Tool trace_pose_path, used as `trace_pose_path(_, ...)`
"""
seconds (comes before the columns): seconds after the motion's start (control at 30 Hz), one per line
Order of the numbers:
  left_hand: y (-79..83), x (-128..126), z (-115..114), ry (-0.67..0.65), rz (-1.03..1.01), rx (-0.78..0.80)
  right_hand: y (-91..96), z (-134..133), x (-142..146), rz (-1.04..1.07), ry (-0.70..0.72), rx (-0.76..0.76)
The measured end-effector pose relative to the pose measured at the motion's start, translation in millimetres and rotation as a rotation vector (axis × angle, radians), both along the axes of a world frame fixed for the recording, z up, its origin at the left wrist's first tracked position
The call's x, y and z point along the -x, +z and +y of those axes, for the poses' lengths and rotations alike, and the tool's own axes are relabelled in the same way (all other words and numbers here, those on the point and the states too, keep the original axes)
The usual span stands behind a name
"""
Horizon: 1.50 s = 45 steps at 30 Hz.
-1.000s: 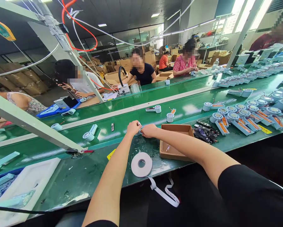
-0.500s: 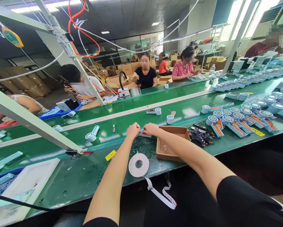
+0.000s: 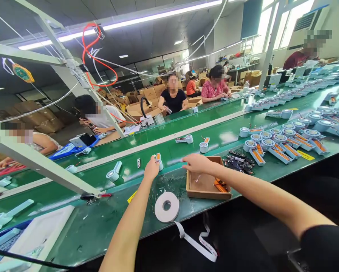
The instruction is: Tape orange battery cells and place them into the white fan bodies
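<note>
My left hand (image 3: 151, 168) is closed on a small white round part with an orange piece (image 3: 158, 160) and holds it just above the green bench. My right hand (image 3: 195, 163) hovers over the far left corner of an open cardboard box (image 3: 206, 195), with its fingers curled together. What they hold, if anything, I cannot make out. Orange pieces (image 3: 220, 184) lie inside the box. A roll of white tape (image 3: 167, 206) lies flat near the bench's front edge between my forearms, and its loose tail (image 3: 198, 243) hangs over the edge.
Several white round parts with orange strips (image 3: 271, 145) fill the bench to the right, beside a pile of black parts (image 3: 239, 159). More parts ride the green conveyor (image 3: 169, 141). A slanted metal strut (image 3: 41, 164) crosses the left. People work on the far side.
My hands have separated. The left one lifted the white and orange part slightly, and the right one moved right over the box. Orange pieces now show in the box. The view tilted upward.
</note>
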<state>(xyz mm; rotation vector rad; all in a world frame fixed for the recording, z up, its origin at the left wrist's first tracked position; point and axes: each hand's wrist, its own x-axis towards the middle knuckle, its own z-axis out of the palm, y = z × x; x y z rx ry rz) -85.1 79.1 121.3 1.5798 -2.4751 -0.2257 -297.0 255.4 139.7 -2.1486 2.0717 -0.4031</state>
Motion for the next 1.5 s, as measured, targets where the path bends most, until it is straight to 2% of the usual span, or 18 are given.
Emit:
trace_pose_path(0.07, -14.9, -32, 31, -0.123, 0.025, 0.002, -16.7, 59, 26, -0.055, 0.052, 0.051)
trace_pose_path(0.13, -39.1, -75, 68, -0.281, 0.021, -0.011, -41.3, 122, 49, -0.284, 0.071, 0.186)
trace_pose_path(0.2, -65.3, -118, 102, -0.553, -0.039, 0.059, -68.1, 176, 62, -0.483, -0.052, 0.218)
trace_pose_path(0.27, -83.2, -146, 125, -0.651, -0.072, 0.19, -89.0, 211, 59, -0.637, -0.191, 0.223)
trace_pose_path(0.33, -85.6, -151, 139, -0.626, -0.054, 0.336, -97.7, 222, 40, -0.797, -0.259, 0.22)
trace_pose_path(0.4, -72.5, -131, 149, -0.578, 0.026, 0.47, -93.5, 212, 9, -0.966, -0.231, 0.164)
trace_pose_path(0.5, -37.3, -81, 165, -0.593, 0.228, 0.6, -74.1, 178, -32, -1.169, -0.083, -0.044)
trace_pose_path(0.57, -16.0, -53, 174, -0.666, 0.343, 0.617, -61.6, 158, -45, -1.241, 0.047, -0.195)
trace_pose_path(0.63, -4.6, -40, 178, -0.721, 0.375, 0.597, -53.3, 151, -45, -1.259, 0.152, -0.279)
trace_pose_path(0.73, -10.4, -46, 170, -0.723, 0.302, 0.578, -46.8, 162, -31, -1.133, 0.246, -0.326)
trace_pose_path(0.87, -41.1, -70, 156, -0.669, 0.26, 0.56, -36.2, 171, -2, -0.692, 0.52, -0.382)
trace_pose_path(0.93, -54.1, -75, 158, -0.632, 0.284, 0.53, -29.4, 155, 18, -0.487, 0.426, -0.297)
trace_pose_path(1.07, -64.7, -68, 176, -0.606, 0.314, 0.429, -26.7, 94, 54, 0.044, -0.151, -0.107)
trace_pose_path(1.17, -63.6, -62, 190, -0.589, 0.304, 0.34, -34.9, 58, 69, 0.193, -0.241, -0.187)
trace_pose_path(1.27, -61.6, -66, 199, -0.61, 0.286, 0.31, -41.7, 47, 73, 0.123, -0.189, -0.192)
trace_pose_path(1.33, -60.3, -72, 202, -0.64, 0.276, 0.344, -43.4, 52, 72, -0.02, -0.155, -0.072)
trace_pose_path(1.47, -53.8, -77, 207, -0.696, 0.283, 0.434, -42.6, 78, 47, -0.703, -0.077, 0.587)
trace_pose_path(1.5, -51.4, -77, 208, -0.701, 0.295, 0.446, -41.3, 86, 36, -0.791, -0.049, 0.734)
